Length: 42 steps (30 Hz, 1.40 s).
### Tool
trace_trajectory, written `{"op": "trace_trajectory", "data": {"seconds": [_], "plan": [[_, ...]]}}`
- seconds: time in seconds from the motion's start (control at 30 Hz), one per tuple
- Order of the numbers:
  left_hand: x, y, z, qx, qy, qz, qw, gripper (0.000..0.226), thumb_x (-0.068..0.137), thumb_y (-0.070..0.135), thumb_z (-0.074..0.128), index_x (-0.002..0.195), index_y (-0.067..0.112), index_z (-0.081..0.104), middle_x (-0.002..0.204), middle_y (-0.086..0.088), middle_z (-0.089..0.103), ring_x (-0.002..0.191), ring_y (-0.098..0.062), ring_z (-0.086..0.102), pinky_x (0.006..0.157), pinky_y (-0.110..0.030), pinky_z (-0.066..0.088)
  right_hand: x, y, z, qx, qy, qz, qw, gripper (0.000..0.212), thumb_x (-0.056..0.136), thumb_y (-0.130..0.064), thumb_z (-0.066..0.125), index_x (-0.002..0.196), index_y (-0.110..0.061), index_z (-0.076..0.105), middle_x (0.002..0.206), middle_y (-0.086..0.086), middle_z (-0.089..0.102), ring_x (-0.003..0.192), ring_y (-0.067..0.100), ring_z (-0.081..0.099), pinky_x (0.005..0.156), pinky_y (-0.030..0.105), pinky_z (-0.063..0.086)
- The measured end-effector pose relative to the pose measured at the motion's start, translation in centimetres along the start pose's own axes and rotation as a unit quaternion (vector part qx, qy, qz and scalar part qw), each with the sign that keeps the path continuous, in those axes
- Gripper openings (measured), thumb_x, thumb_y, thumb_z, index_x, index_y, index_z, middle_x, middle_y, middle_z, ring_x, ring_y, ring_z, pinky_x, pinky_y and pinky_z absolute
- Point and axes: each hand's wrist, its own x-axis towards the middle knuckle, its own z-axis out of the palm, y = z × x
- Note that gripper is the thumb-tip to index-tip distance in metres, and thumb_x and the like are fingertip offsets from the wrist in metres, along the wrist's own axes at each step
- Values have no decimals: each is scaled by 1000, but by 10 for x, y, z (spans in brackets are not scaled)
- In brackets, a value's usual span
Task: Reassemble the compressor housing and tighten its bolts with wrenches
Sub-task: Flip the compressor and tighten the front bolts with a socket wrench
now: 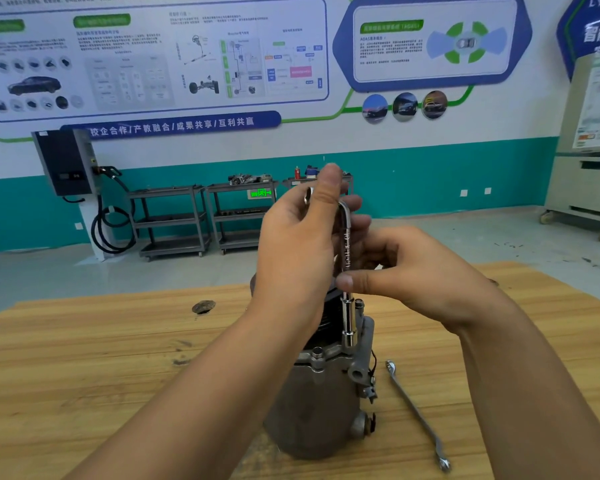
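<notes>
A grey metal compressor [321, 403] stands upright on the wooden table [84, 358]. A chrome L-shaped socket wrench [347, 306] stands vertically with its lower socket end down on a bolt at the housing's flange. My left hand [298, 247] grips the bent top of the wrench. My right hand [406, 271] pinches the wrench's shaft partway down between thumb and fingers. Another bolt head [317, 353] shows on the flange to the left of the socket.
A double-ended ring spanner [417, 414] lies on the table right of the compressor. A knot hole [203, 306] marks the table's far left part. Grey tool carts [174, 220] and a wall charger [68, 161] stand at the far wall.
</notes>
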Motion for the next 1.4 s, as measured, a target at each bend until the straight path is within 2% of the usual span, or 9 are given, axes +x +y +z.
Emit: {"op": "trace_trajectory", "data": {"seconds": [0.17,0.3,0.53,0.67,0.8,0.9,1.07,1.2,1.4], "plan": [[-5,-3,10,-10,45,-6,999,42,89,47,43,79,12,64,61,1,66,53,-11,63,54,-25,56,-1,2,-2,18,-14,8,1000,23,68,-26,72,90,-18,71,88,-5,74,84,4,68,73,15,51],[-4,-5,22,-1,75,-15,997,51,97,51,28,69,16,52,47,8,47,40,-8,40,42,-21,34,-2,3,-4,8,-24,15,1000,18,76,-14,70,93,-19,70,90,-3,73,87,6,68,72,17,52],[16,-2,7,-89,-31,-139,986,58,99,50,20,53,17,37,37,6,22,28,-6,15,36,-7,13,-4,0,-3,4,-25,17,1000,17,79,-14,69,94,-22,71,92,-3,74,89,7,68,78,18,52],[29,9,-33,-117,-147,-215,958,63,94,48,22,39,21,36,36,8,19,31,-6,10,36,-12,8,-4,-4,0,-22,-18,24,999,27,71,-42,66,95,-29,70,92,-9,73,90,4,66,82,25,53],[44,20,-78,-190,-243,-324,894,49,91,43,31,46,26,37,43,6,20,36,-9,7,36,-18,9,-5,-6,2,-36,-22,18,999,13,83,-32,63,94,-30,70,87,-11,72,86,0,66,74,14,51],[49,25,-100,-255,-217,-411,848,47,94,36,32,51,19,39,45,0,26,38,-8,6,41,-19,7,-4,-9,8,-35,-27,15,999,12,83,-32,63,92,-29,70,84,-11,72,84,0,66,72,12,50],[56,32,-98,-125,-220,-345,904,55,86,40,35,35,20,39,36,7,15,33,-8,9,32,-17,11,-2,-14,20,-81,-52,9,995,12,84,-36,61,94,-35,68,86,-16,71,84,-1,65,75,20,54],[50,53,-88,-41,-176,-298,937,53,84,40,35,35,19,36,30,8,21,35,-9,6,33,-16,10,-2,-17,23,-69,-46,-2,997,15,86,-34,60,100,-36,65,85,-14,71,85,0,65,79,28,54],[36,67,-53,-118,-78,-151,978,53,91,37,30,41,18,34,36,6,20,32,-8,15,34,-17,13,1,-18,27,2,-10,-28,1000,20,92,-19,55,103,-31,65,85,-12,72,75,-4,64,64,9,46]]}}
